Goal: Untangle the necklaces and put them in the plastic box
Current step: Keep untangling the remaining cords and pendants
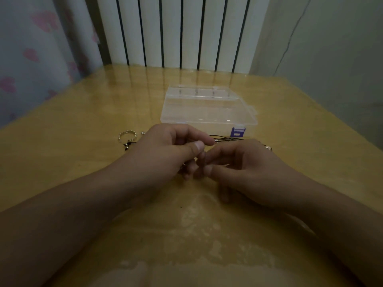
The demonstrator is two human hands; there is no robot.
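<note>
lying across the yellow surface [83,125] just in front of the clear plastic box [207,108], the black necklace cords [222,139] run out from between the two hands toward the box's purple latch [238,132]. a small silver bead sits on the cords just in front of that latch. the left hand [165,148] pinches the cords between thumb and curled fingers [204,139], right in front of the box's near wall. the right hand [244,164] is beside it, its fingers curled inward and meeting the left hand's fingertips — it seems to pinch the same cords, though the strand itself is hidden there. a silver piece [268,148] shows just past the right hand's knuckles, in front of the box's right corner. left of the box, beyond the left hand, a silver ring pendant [127,136] lies on the surface with a bit of dark cord and a small dark charm attached. the box stands with its lid shut — its inside looks bare. behind the box rises a white radiator [176,32], and a heart-printed curtain [37,48] hangs to its left.
</note>
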